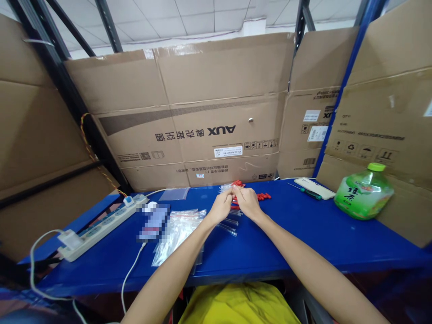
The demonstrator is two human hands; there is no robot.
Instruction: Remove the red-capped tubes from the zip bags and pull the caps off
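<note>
My left hand [222,206] and my right hand [248,202] meet over the blue table, their fingertips pinched together. Whatever they hold is too small or hidden to name. Small red pieces [264,196] lie just right of and behind my right hand. Several thin clear tubes [229,228] rest on the table below my hands, partly covered by them. Behind my left fingers are more thin, pale pieces [224,187]. Clear zip bags [180,231] lie in a stack left of my left forearm.
A phone [154,222] with a cable lies beside a white power strip [104,227] at the left. On the right stand a green tea bottle [364,193], a screwdriver [312,193] and a flat white object [315,187]. Cardboard panels [202,99] wall in the blue table [303,238].
</note>
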